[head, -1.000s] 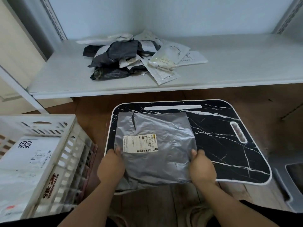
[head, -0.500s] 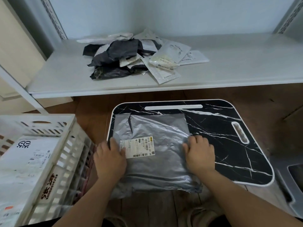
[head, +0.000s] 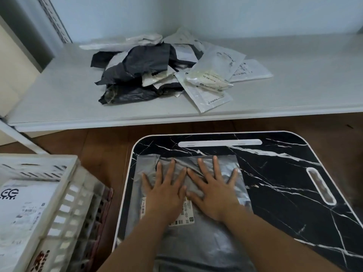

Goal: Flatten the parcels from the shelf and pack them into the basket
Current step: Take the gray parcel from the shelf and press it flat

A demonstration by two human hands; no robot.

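A grey plastic parcel (head: 198,242) with a white shipping label lies flat on the black marble-patterned board (head: 279,173). My left hand (head: 164,190) and my right hand (head: 213,190) press on its upper half side by side, fingers straight and spread. A pile of black, grey and white parcels (head: 165,69) sits on the white shelf (head: 294,91) behind the board. The white slatted basket (head: 64,209) stands at the lower left with white parcels inside.
Brown wooden floor shows between the shelf, the board and the basket. A slanted white shelf post (head: 17,134) runs along the left. The board has a white slot along its far edge and a handle cut-out (head: 321,186) on the right.
Both hands left the parcel's side edges and slid up onto its middle and top, fingers now spread flat. The view has shifted closer to the board.
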